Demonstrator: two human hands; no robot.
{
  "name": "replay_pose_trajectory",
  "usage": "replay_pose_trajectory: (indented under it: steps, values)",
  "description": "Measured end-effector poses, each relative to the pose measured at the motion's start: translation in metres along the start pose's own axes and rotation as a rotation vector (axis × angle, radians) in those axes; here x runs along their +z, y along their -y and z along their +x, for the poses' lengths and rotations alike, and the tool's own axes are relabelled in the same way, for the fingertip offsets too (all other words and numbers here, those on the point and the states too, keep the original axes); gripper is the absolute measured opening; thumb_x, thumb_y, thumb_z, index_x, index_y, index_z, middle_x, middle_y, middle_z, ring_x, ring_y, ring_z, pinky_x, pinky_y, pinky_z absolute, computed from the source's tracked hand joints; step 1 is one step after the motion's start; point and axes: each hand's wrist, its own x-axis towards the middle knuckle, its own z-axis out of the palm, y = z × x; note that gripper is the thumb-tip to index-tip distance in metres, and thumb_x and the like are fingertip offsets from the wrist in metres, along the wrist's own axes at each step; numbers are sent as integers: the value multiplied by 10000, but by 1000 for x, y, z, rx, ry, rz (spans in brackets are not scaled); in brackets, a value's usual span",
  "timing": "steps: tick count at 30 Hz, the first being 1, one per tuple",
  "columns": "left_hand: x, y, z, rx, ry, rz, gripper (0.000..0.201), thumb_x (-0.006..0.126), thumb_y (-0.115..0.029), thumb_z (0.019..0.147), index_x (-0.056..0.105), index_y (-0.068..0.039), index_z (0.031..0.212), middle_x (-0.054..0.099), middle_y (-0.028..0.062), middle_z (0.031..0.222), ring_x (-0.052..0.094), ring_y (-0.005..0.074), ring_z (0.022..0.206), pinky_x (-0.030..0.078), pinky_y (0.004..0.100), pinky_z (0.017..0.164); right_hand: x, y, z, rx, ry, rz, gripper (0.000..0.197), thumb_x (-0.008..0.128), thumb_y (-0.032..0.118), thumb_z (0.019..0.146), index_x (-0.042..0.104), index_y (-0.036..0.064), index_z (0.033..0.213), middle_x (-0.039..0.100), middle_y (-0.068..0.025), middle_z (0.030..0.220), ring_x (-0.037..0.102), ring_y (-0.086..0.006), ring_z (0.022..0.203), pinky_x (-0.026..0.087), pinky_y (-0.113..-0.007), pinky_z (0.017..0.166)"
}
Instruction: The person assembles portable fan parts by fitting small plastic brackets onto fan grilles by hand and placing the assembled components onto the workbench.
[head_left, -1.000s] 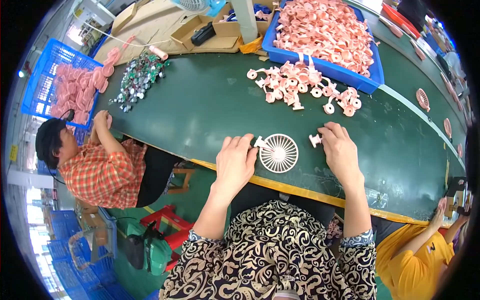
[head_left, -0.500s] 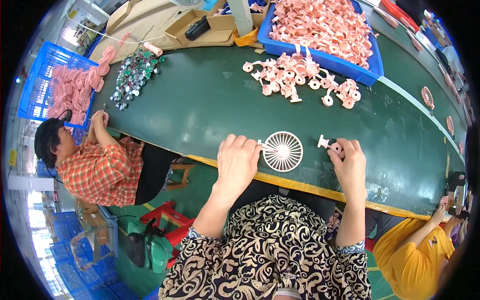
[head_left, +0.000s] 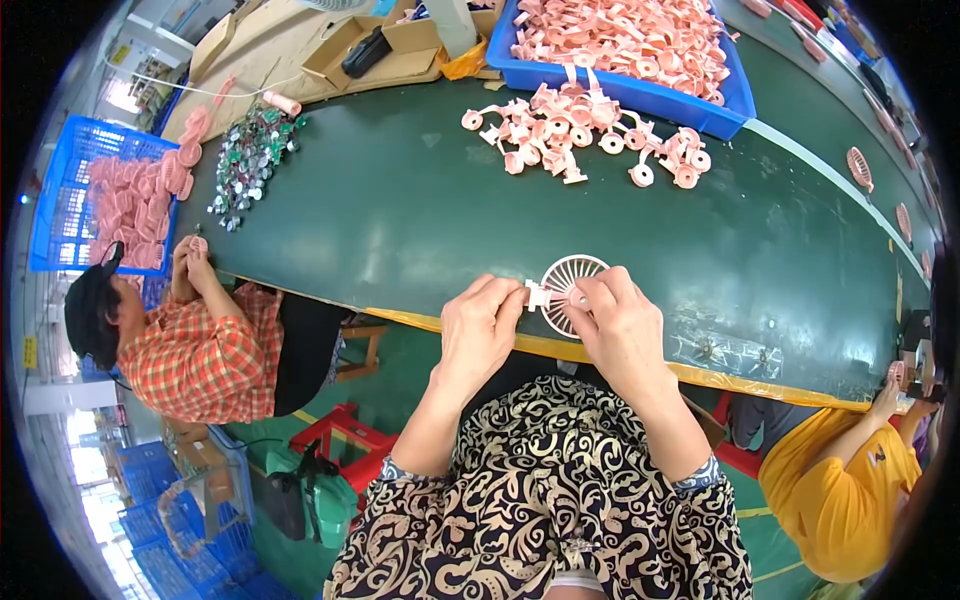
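L hand [head_left: 482, 325], rnd grille [head_left: 564, 277], R hand [head_left: 624, 325] (pink pc [head_left: 577, 298])

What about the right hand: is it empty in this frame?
No, the right hand pinches a small pink part over the round slotted grille.

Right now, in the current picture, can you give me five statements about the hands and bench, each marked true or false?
1. The left hand's fingertips are at a pale pink piece. True.
2. The right hand is far from the round slatted grille. False: its fingers are over the grille.
3. Loose pink parts lie on the green table. True.
4. The blue tray stands empty. False: the tray is heaped with pink parts.
5. The hands are crossed. False: they nearly meet, uncrossed.
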Motion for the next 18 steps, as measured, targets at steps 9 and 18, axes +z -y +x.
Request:
replay_pose_trajectory:
  steps: [9,18]
  values:
    - [0,2,5,-8,28,129,98,678,-124,986,692,-29,970,695,152,857,688,355,798,524,439,711,4,5,14,7,126,-154,152,780,147,864,711,47,956,601,-93,928,696,-279,823,563,-409,653]
    - [16,-2,14,3,37,172,390,651,-317,1006,636,-14,1252,716,176,878,700,374,839,535,473,764,8,2,18,-21,265,-318,82,711,132,789,709,61,830,627,-130,897,708,-281,831,598,-405,656]
